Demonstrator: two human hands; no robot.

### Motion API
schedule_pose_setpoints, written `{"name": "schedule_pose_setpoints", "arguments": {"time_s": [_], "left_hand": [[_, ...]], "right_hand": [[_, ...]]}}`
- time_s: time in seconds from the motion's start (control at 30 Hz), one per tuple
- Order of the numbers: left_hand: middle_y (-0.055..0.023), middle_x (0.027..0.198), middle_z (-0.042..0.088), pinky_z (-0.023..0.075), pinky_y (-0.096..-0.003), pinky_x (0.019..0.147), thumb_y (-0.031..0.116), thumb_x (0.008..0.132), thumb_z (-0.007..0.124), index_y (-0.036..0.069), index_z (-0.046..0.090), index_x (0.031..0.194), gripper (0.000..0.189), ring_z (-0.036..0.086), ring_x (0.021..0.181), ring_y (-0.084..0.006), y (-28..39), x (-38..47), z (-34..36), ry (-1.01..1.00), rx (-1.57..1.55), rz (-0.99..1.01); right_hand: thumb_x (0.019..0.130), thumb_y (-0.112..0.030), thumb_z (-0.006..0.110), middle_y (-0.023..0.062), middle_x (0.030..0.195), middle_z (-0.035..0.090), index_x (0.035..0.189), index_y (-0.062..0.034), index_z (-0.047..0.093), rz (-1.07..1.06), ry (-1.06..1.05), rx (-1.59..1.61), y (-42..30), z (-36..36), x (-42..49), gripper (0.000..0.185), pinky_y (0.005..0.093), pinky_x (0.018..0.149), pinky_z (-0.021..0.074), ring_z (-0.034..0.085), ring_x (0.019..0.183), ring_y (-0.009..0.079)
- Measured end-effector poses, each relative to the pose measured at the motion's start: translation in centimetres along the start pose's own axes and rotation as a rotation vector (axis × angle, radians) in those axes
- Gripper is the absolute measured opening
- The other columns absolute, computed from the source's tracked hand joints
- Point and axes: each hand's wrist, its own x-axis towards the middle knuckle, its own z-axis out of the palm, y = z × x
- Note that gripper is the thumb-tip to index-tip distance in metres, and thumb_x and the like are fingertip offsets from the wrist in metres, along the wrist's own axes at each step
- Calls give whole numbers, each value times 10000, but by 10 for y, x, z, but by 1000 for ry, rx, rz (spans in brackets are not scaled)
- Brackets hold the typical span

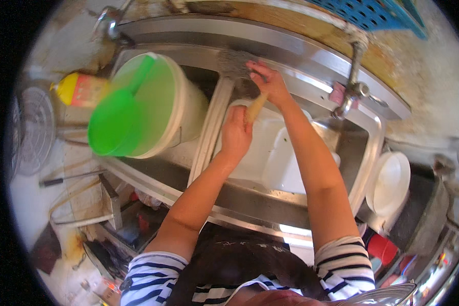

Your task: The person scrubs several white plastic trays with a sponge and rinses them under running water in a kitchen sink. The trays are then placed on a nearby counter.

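Observation:
My left hand point(237, 132) is closed around a pale tan, elongated item point(257, 108), perhaps a wooden handle or a vegetable, over the right sink basin. The upper end of that item meets my right hand point(267, 82), whose fingers reach toward a grey steel-wool-like scourer point(235, 64) on the divider at the sink's back. Whether my right fingers touch the scourer or grip the item cannot be told. Below my hands, white plastic containers point(287, 160) lie in the steel basin.
A large white bucket point(191, 103) with a green dipper point(113, 122) stands in the left basin. Beside it is a yellow bottle point(67, 90). A metal faucet point(346, 103) overhangs the right basin; a white bowl point(390, 183) sits at right. A blue perforated basket point(367, 15) is above.

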Motion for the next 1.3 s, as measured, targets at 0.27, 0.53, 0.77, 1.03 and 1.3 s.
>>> {"name": "schedule_pose_setpoints", "arguments": {"time_s": [0.27,0.53,0.77,1.03,1.3], "left_hand": [[-207,1229,476,409,-383,939,68,804,581,38,469,1243,454,485,1116,-348,58,16,86,-717,-640,1],[-180,921,639,475,-392,664,314,836,553,17,635,855,309,615,787,-296,-41,-49,169,-534,-137,-808],[-82,621,579,428,-345,573,338,826,616,14,615,771,328,515,579,-178,60,45,148,-182,-191,-65],[-14,822,651,466,-280,667,331,877,590,29,643,960,319,569,711,-95,66,56,75,-269,-322,-107],[-27,870,637,428,-249,743,440,918,490,17,640,957,451,555,796,-102,72,46,51,-343,-644,-360]], "right_hand": [[891,-168,575,53,966,613,1119,-61,546,437,558,930,0,-72,-178,254,321,727,496,599,860,167],[780,-107,674,84,988,638,1093,14,583,660,902,-123,87,-73,-292,348,276,775,469,600,845,158],[774,-4,586,166,1267,487,1218,-21,518,205,905,-567,-32,-69,-244,449,394,913,398,478,1049,348],[820,-9,501,200,1223,527,1115,-2,573,216,967,-261,-38,-85,-216,305,391,955,377,481,1128,360],[787,-84,536,119,969,612,888,-71,635,-175,779,-828,-65,-57,-170,142,403,790,445,572,921,321]]}}
